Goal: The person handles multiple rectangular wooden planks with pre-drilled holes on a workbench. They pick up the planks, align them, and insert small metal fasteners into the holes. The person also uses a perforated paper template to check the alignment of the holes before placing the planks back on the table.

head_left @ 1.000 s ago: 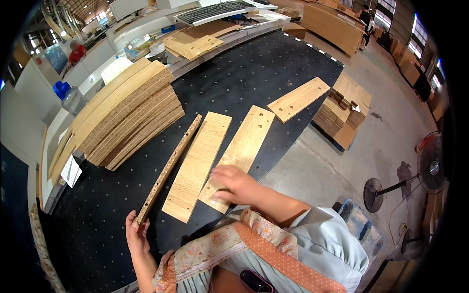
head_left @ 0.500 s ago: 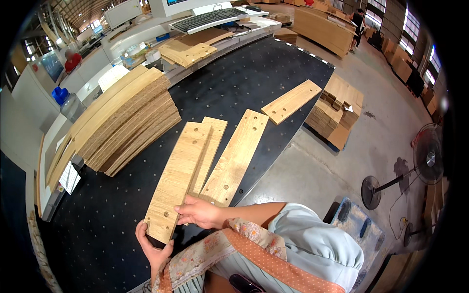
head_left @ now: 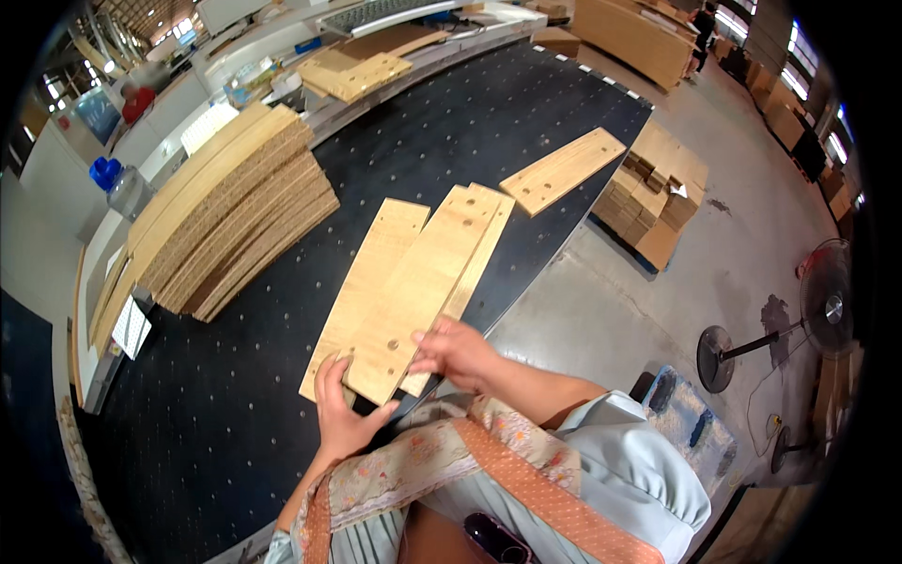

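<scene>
Both hands hold a drilled wooden board (head_left: 423, 282) by its near end. My left hand (head_left: 346, 418) has its fingers at the board's left corner and its thumb by the near edge. My right hand (head_left: 460, 355) pinches the right edge with its fingertips. The held board partly covers a second wooden board (head_left: 371, 258) on its left and a third board (head_left: 493, 230) on its right. A shorter board (head_left: 564, 171) with holes lies farther off, close to the table's right edge.
On the left of the black studded table (head_left: 235, 395) stands a tall stack of boards (head_left: 240, 211). More boards (head_left: 362, 80) lie at the back below a keyboard (head_left: 376, 14). Right of the table are a pallet of wooden pieces (head_left: 653, 193) and a floor fan (head_left: 827, 305).
The held board has moved right, from over the left board to overlapping the right one as well. Both hands have shifted right with it, and the view has tilted slightly.
</scene>
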Demonstrator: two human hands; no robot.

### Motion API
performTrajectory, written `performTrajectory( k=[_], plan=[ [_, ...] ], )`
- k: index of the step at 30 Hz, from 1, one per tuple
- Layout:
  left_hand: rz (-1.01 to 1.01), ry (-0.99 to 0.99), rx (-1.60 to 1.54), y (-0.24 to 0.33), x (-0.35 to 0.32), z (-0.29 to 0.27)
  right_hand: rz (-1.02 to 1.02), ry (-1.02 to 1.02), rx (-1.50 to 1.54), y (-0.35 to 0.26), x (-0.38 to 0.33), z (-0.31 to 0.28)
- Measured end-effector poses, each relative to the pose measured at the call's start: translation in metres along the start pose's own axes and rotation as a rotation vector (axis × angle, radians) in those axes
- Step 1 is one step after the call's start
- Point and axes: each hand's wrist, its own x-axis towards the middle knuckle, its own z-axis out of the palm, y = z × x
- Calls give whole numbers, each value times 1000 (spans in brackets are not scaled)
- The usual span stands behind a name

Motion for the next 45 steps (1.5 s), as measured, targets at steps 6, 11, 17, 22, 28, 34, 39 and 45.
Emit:
performTrajectory(
  k=[6,11,17,22,28,34,39,45],
  plan=[
    [11,4,37,13,24,18,169,57,-303,-56,-10,-36],
    [-9,-35,135,11,24,26,-34,174,-454,-91,-32,-67],
    [-31,-103,235,20,17,27,-348,283,-157,-110,-56,-95],
    [-53,-126,279,34,14,28,-378,285,-127,-101,-54,-100],
    [-65,-162,305,37,14,29,-408,310,-144,-104,-53,-101],
    [-104,-201,313,39,14,31,-425,328,-140,-105,-51,-114],
    [-129,-231,352,40,16,34,-420,338,-145,-106,-47,-116],
    [-174,-281,396,51,23,35,-405,351,-170,-105,-42,-120]
  ],
)
